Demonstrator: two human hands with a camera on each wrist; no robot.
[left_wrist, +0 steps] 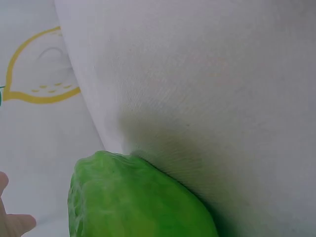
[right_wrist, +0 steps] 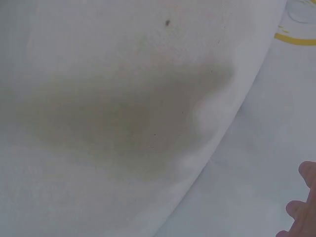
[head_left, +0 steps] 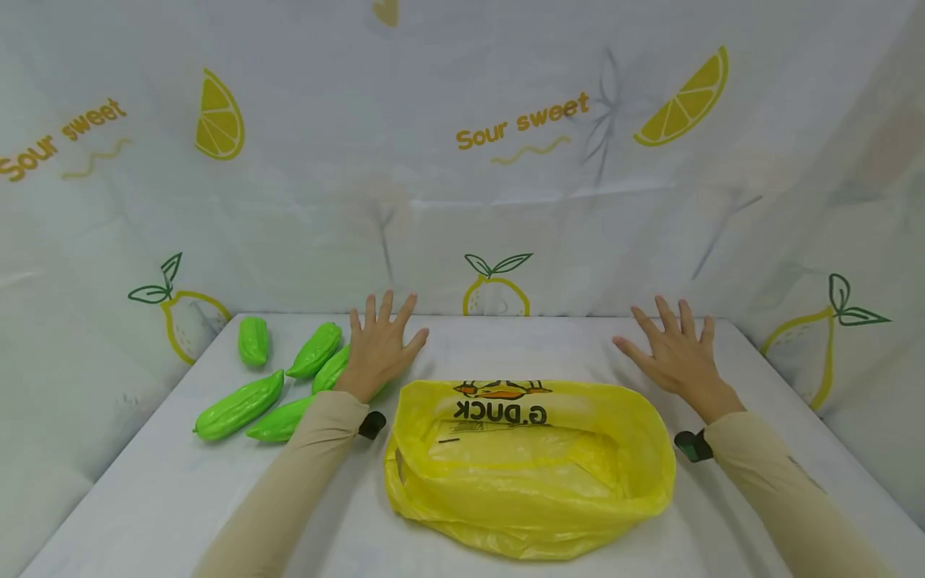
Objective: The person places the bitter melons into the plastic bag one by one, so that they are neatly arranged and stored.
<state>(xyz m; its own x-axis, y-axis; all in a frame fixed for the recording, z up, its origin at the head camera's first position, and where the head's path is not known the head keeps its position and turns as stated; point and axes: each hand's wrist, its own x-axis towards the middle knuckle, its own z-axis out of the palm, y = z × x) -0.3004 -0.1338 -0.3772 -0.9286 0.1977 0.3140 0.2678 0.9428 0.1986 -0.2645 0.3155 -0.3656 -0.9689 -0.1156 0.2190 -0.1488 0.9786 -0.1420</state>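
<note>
The place looks like a small curtained-off booth: a flat white table with straight edges (head_left: 520, 345) is closed in at the back and on both sides by a thin, pale, creased hanging sheet (head_left: 405, 160), printed with yellow lemon slices (head_left: 682, 100), green-leaved yellow lemon outlines (head_left: 496, 295) and orange "Sour sweet" lettering (head_left: 523, 120); what kind of building holds it cannot be told

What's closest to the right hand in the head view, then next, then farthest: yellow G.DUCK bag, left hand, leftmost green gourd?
1. Yellow G.DUCK bag: front middle.
2. Left hand: back, left of middle.
3. Leftmost green gourd: far left.
</note>
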